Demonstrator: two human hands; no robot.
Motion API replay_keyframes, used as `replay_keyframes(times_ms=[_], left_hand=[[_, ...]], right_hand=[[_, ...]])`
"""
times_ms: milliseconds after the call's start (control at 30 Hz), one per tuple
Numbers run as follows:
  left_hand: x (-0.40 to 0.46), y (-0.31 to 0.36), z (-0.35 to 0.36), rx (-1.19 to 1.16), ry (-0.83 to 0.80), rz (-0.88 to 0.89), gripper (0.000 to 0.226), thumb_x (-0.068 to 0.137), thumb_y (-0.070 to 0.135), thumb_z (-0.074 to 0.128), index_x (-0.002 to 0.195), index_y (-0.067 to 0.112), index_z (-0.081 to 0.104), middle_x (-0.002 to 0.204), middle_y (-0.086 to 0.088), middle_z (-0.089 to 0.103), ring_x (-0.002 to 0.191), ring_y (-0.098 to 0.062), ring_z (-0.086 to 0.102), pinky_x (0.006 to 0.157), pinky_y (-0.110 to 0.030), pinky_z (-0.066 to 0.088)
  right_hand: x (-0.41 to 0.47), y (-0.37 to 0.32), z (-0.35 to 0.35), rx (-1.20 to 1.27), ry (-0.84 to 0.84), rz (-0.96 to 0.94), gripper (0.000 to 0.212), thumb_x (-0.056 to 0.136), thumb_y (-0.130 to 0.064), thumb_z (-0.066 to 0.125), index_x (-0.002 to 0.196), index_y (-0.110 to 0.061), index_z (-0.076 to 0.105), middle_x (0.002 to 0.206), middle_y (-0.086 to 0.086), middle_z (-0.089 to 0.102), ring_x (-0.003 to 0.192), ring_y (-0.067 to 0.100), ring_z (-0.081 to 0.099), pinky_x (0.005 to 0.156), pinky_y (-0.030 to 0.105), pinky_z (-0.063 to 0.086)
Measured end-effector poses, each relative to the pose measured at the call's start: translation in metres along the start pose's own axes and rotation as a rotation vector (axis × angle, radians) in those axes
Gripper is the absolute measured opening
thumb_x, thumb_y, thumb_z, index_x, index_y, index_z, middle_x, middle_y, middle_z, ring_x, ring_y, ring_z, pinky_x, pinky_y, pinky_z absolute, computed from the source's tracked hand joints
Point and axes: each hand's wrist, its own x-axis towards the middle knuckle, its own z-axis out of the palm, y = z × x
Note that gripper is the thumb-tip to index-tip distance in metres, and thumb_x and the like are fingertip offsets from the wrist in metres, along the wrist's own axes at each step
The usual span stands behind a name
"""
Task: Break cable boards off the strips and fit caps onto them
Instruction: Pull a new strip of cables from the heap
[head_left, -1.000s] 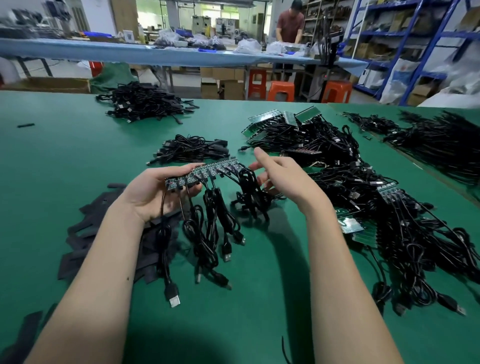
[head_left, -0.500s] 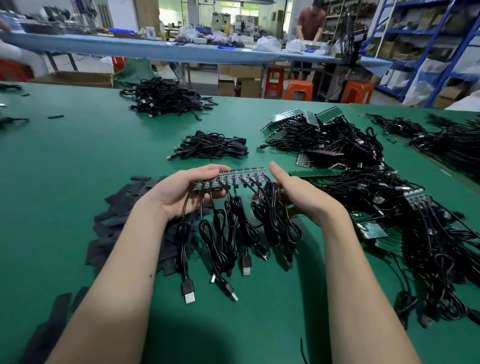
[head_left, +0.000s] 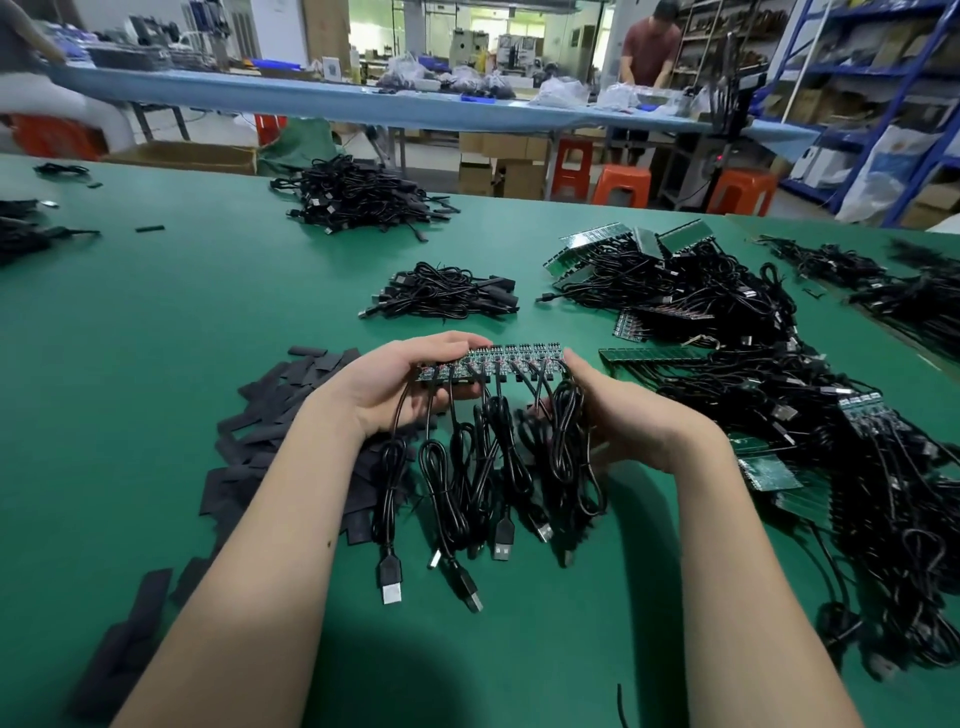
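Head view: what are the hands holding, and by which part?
One board strip with cables hanging below: left hand grips its left end, right hand holds its right end.

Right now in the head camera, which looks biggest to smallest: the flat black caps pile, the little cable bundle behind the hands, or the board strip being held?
1. Flat black caps pile
2. Little cable bundle, though it lies farther away
3. Board strip

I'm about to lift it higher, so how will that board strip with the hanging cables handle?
The board strip probably stays fairly stiff, spanning straight between the left hand and right hand. Its cables look floppy and likely swing or tangle.
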Motion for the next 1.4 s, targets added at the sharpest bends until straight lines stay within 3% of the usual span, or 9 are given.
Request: replay_keyframes(times_ms=[133, 267, 367, 467, 700, 833, 1000, 1200, 1400], left_hand=[[0.001, 0.003, -0.004, 0.216, 0.098, 0.049, 0.02, 0.098, 0.014, 0.055, 0.107, 0.018, 0.072, 0.101, 0.001, 0.074, 0.082, -0.015, 0.072, 0.057, -0.02, 0.056], [0.005, 0.013, 0.001, 0.812, 0.336, 0.2, 0.025, 0.102, 0.04, 0.053, 0.093, 0.033, 0.075, 0.11, 0.017, 0.069, 0.107, 0.001, 0.059, 0.087, -0.022, 0.041], [0.014, 0.02, 0.02, 1.205, 0.564, 0.36, 0.04, 0.101, 0.052, 0.044, 0.08, 0.031, 0.07, 0.086, 0.017, 0.072, 0.088, -0.002, 0.066, 0.08, -0.025, 0.048], [0.026, 0.017, 0.048, 1.389, 0.769, 0.51, 0.052, 0.1, 0.059, 0.034, 0.074, 0.027, 0.065, 0.074, 0.014, 0.069, 0.073, -0.008, 0.064, 0.062, -0.026, 0.039], [0.045, -0.014, 0.074, 1.285, 0.799, 0.517, 0.068, 0.102, 0.055, 0.037, 0.052, 0.01, 0.046, 0.05, 0.0, 0.046, 0.064, -0.03, 0.05, 0.061, -0.036, 0.038], [0.044, -0.014, 0.076, 1.287, 0.864, 0.54, 0.067, 0.103, 0.053, 0.038, 0.05, 0.013, 0.046, 0.052, -0.001, 0.047, 0.064, -0.033, 0.05, 0.061, -0.037, 0.041], [0.043, -0.015, 0.076, 1.262, 0.865, 0.556, 0.064, 0.103, 0.045, 0.042, 0.048, 0.012, 0.043, 0.047, 0.002, 0.044, 0.053, -0.023, 0.047, 0.054, -0.034, 0.032], [0.045, -0.019, 0.072, 1.21, 0.824, 0.582, 0.067, 0.102, 0.044, 0.043, 0.044, 0.011, 0.037, 0.041, 0.002, 0.037, 0.047, -0.017, 0.043, 0.05, -0.031, 0.029], [0.048, -0.018, 0.072, 1.004, 0.743, 0.601, 0.068, 0.102, 0.04, 0.048, 0.04, 0.013, 0.037, 0.035, 0.001, 0.027, 0.04, -0.015, 0.031, 0.051, -0.032, 0.028]], right_hand=[[0.003, -0.002, 0.0, 0.266, 0.074, -0.183, 0.061, 0.097, -0.068, 0.04, 0.114, -0.015, 0.066, 0.088, -0.002, 0.077, 0.073, 0.014, 0.068, 0.066, 0.029, 0.056], [0.003, -0.002, 0.004, 0.353, 0.02, -0.406, 0.024, 0.096, -0.034, 0.065, 0.104, -0.012, 0.072, 0.074, -0.005, 0.072, 0.061, 0.007, 0.065, 0.06, 0.023, 0.052], [0.002, -0.006, 0.011, 0.388, -0.063, -0.422, 0.015, 0.088, -0.029, 0.072, 0.094, -0.015, 0.073, 0.064, -0.008, 0.064, 0.054, 0.003, 0.058, 0.059, 0.021, 0.05], [-0.001, -0.01, 0.016, 0.422, -0.128, -0.415, 0.014, 0.08, -0.027, 0.075, 0.088, -0.016, 0.071, 0.068, -0.006, 0.068, 0.05, 0.001, 0.054, 0.055, 0.019, 0.052], [-0.006, -0.011, 0.011, 0.437, -0.144, -0.383, 0.009, 0.081, -0.029, 0.074, 0.082, -0.02, 0.073, 0.063, -0.004, 0.056, 0.059, 0.009, 0.059, 0.066, 0.026, 0.056], [-0.003, -0.015, 0.012, 0.505, 0.006, -0.367, 0.032, 0.071, -0.03, 0.081, 0.095, -0.011, 0.073, 0.066, -0.006, 0.064, 0.055, 0.007, 0.06, 0.087, 0.036, 0.052], [-0.002, -0.016, 0.015, 0.55, -0.001, -0.331, 0.028, 0.064, -0.028, 0.085, 0.088, -0.015, 0.078, 0.075, -0.004, 0.071, 0.059, 0.006, 0.062, 0.061, 0.018, 0.054], [0.0, -0.015, 0.021, 0.65, 0.01, -0.299, 0.033, 0.065, -0.021, 0.083, 0.095, -0.008, 0.077, 0.091, 0.006, 0.068, 0.071, 0.012, 0.059, 0.066, 0.02, 0.056], [-0.003, -0.015, 0.025, 0.753, -0.073, -0.297, 0.006, 0.071, -0.019, 0.077, 0.074, -0.016, 0.082, 0.074, -0.002, 0.071, 0.063, 0.008, 0.063, 0.057, 0.018, 0.054]])
